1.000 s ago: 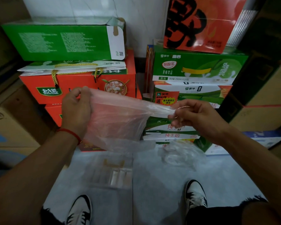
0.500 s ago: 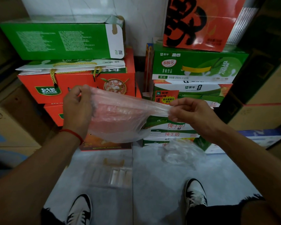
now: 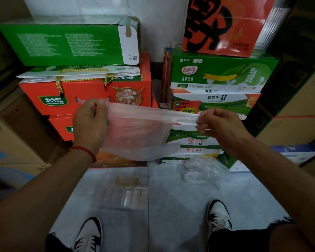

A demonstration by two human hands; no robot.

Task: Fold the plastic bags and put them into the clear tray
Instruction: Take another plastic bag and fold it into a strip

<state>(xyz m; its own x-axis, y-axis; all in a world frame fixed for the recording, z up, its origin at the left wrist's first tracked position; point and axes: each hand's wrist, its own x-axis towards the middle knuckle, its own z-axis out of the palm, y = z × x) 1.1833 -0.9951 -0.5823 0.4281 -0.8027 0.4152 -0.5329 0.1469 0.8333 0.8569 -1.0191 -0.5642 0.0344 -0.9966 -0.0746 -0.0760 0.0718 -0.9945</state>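
A thin translucent plastic bag [image 3: 138, 131] is stretched in the air between both hands. My left hand [image 3: 90, 124] pinches its left top edge and my right hand [image 3: 220, 124] pinches its narrowed right end. The bag hangs down in a doubled flap between them. Below, on the grey floor, lies the clear tray [image 3: 124, 193] with folded bags in its right part. A crumpled clear plastic bag [image 3: 204, 170] lies on the floor to the right of the tray.
Stacked red and green drink cartons [image 3: 216, 73] and gift boxes [image 3: 91, 95] stand close ahead against a white wall. Brown cardboard boxes [image 3: 16, 139] line the left and right. My two shoes [image 3: 218, 217] stand on the floor below.
The bag's hanging lower part has been drawn up and shortened into a doubled flap. Both hands stayed at about the same height and kept their pinch.
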